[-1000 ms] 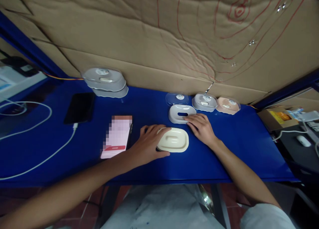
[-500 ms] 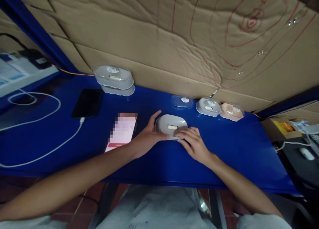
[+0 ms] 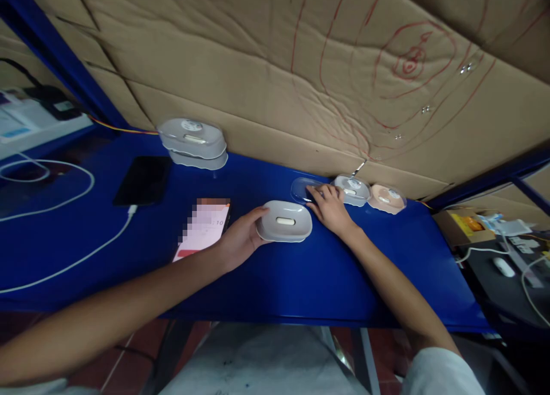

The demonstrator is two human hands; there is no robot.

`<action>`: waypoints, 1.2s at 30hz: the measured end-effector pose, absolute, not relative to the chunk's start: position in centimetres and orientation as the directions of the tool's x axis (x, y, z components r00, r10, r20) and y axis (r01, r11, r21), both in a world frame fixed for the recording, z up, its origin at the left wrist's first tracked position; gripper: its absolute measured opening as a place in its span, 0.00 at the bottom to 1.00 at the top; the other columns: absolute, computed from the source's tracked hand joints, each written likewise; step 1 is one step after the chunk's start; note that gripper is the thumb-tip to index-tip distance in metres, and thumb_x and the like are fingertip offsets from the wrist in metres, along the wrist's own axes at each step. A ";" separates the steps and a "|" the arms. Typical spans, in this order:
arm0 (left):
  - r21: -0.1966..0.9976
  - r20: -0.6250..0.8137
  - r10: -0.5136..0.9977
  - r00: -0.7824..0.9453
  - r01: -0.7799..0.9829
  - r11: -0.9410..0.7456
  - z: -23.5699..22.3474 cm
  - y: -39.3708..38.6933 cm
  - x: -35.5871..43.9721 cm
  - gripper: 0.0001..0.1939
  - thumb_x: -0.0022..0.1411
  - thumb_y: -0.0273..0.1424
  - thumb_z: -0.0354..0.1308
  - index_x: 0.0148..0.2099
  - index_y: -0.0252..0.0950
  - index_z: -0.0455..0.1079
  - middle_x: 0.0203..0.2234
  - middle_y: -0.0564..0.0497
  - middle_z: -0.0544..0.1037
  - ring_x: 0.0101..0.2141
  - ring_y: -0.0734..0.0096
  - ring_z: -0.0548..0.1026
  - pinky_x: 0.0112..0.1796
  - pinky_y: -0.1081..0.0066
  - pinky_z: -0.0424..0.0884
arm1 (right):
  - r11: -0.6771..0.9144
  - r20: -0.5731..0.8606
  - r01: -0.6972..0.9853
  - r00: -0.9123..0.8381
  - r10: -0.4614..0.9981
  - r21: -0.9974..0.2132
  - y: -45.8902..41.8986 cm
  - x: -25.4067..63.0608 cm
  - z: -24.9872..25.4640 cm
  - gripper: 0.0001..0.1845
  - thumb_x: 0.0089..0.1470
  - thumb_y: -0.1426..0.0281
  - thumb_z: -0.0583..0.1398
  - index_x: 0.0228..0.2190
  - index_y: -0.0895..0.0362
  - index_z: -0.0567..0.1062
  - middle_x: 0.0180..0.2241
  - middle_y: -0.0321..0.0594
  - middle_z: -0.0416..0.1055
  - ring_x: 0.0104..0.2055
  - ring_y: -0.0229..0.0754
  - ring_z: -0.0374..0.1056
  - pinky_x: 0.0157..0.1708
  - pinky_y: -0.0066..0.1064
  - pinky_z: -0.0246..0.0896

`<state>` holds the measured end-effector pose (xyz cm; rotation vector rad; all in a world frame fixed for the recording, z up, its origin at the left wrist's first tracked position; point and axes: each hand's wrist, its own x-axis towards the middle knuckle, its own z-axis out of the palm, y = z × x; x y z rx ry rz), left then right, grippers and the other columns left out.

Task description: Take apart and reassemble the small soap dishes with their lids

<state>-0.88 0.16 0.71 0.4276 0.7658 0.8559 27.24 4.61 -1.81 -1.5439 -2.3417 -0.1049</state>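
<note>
My left hand (image 3: 246,234) grips the left end of a grey oval soap dish (image 3: 301,229) with a pale elongated piece at its centre. The thumb lies at the rim, and the other fingers are partly hidden under the dish. Farther back, my right hand (image 3: 333,208) has its fingers and thumb at the right part of a clear oval plastic lid (image 3: 299,190), pinching it. The hand hides much of that lid. Just behind the right hand stands a grey soap dish with a clear lid (image 3: 358,191). Beside it is a peach lidded soap dish (image 3: 389,199).
Two stacked grey soap dishes (image 3: 193,140) stand at the back left. A lit phone (image 3: 206,229) lies left of my left hand, and a dark phone (image 3: 141,180) with a white cable (image 3: 107,243) is farther left. A cardboard panel (image 3: 240,79) closes the blue table's back.
My right hand has left the grey soap dish and moved back to the clear lid. My left hand still holds the dish, now with its thumb at the far-left rim. The view has shifted slightly.
</note>
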 end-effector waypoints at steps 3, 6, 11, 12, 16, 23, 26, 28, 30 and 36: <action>0.602 -0.417 0.795 0.441 -0.521 0.605 0.6 0.1 -0.8 0.11 0.70 0.31 0.62 0.52 0.36 0.79 0.43 0.46 0.85 0.43 0.58 0.81 0.40 0.63 0.79 | 0.374 0.333 0.918 -0.313 0.890 -0.135 1.7 27.6 -1.9 0.26 0.72 0.59 0.53 0.65 0.57 0.68 0.55 0.59 0.70 0.67 0.65 0.60 0.64 0.65 0.55; 0.608 -0.398 0.796 0.456 -0.518 0.601 0.4 0.0 -0.8 0.12 0.69 0.33 0.63 0.53 0.37 0.78 0.45 0.46 0.85 0.44 0.58 0.81 0.42 0.62 0.79 | 0.354 0.405 0.896 -0.229 0.885 -0.269 -0.2 27.3 -1.3 0.25 0.73 0.58 0.50 0.64 0.56 0.68 0.52 0.56 0.70 0.63 0.60 0.65 0.59 0.57 0.65; 0.628 -0.332 0.799 0.501 -0.515 0.583 0.1 -0.1 -0.8 0.13 0.71 0.35 0.62 0.54 0.36 0.78 0.47 0.45 0.85 0.46 0.57 0.82 0.45 0.61 0.79 | 0.468 0.491 0.717 -0.201 0.848 -0.516 -1.8 24.9 -0.1 0.20 0.75 0.62 0.48 0.59 0.49 0.72 0.49 0.46 0.73 0.53 0.50 0.72 0.56 0.47 0.71; 0.631 -0.319 0.796 0.514 -0.512 0.583 0.1 -0.1 -0.8 0.14 0.72 0.36 0.61 0.55 0.36 0.78 0.47 0.44 0.85 0.47 0.56 0.82 0.46 0.61 0.78 | 0.522 0.484 0.692 -0.278 0.830 -0.498 -2.2 24.4 -0.1 0.19 0.74 0.63 0.50 0.59 0.48 0.72 0.50 0.46 0.73 0.55 0.50 0.71 0.57 0.47 0.70; 0.621 -0.322 0.775 0.544 -0.496 0.607 -0.1 0.0 -0.8 0.18 0.73 0.39 0.59 0.58 0.36 0.76 0.49 0.42 0.84 0.49 0.56 0.81 0.48 0.60 0.78 | 0.683 0.489 0.621 -0.491 0.721 -0.384 -3.3 23.5 -0.3 0.21 0.73 0.69 0.53 0.64 0.49 0.68 0.55 0.48 0.71 0.65 0.52 0.65 0.65 0.51 0.63; 0.580 -0.369 0.756 0.541 -0.501 0.642 -0.2 0.2 -1.0 0.19 0.74 0.41 0.58 0.60 0.38 0.74 0.47 0.43 0.84 0.46 0.55 0.81 0.46 0.58 0.78 | 0.764 0.446 0.541 -0.621 0.645 -0.351 -3.2 24.0 0.1 0.28 0.72 0.75 0.52 0.68 0.48 0.60 0.60 0.45 0.70 0.72 0.50 0.58 0.74 0.60 0.48; 0.559 -0.384 0.751 0.537 -0.513 0.652 -0.5 0.2 -1.0 0.18 0.74 0.40 0.58 0.60 0.37 0.74 0.45 0.43 0.84 0.44 0.56 0.81 0.45 0.58 0.78 | 0.787 0.449 0.534 -0.648 0.616 -0.309 -3.4 23.9 0.4 0.29 0.71 0.76 0.52 0.69 0.48 0.60 0.60 0.46 0.71 0.72 0.50 0.59 0.74 0.59 0.50; 0.541 -0.378 0.745 0.550 -0.521 0.660 -0.8 0.2 -1.0 0.17 0.74 0.40 0.57 0.59 0.37 0.74 0.45 0.43 0.84 0.43 0.57 0.81 0.45 0.58 0.78 | 0.798 0.445 0.536 -0.665 0.600 -0.275 -3.4 23.8 0.4 0.29 0.71 0.76 0.53 0.69 0.48 0.60 0.59 0.46 0.71 0.71 0.50 0.60 0.74 0.59 0.50; 0.531 -0.362 0.745 0.560 -0.533 0.659 -0.9 0.2 -1.1 0.17 0.74 0.39 0.58 0.58 0.37 0.74 0.45 0.43 0.84 0.43 0.57 0.82 0.45 0.58 0.78 | 0.802 0.442 0.538 -0.672 0.594 -0.260 -3.5 23.8 0.3 0.28 0.71 0.74 0.54 0.69 0.48 0.60 0.59 0.45 0.71 0.71 0.51 0.61 0.74 0.59 0.50; 0.570 -0.325 0.742 0.586 -0.505 0.649 -0.5 0.3 -1.0 0.17 0.75 0.40 0.56 0.56 0.35 0.75 0.48 0.43 0.83 0.46 0.58 0.80 0.48 0.58 0.77 | 0.765 0.477 0.566 -0.604 0.638 -0.307 -3.1 23.4 -0.4 0.31 0.65 0.61 0.65 0.65 0.47 0.62 0.60 0.49 0.66 0.71 0.59 0.59 0.70 0.66 0.54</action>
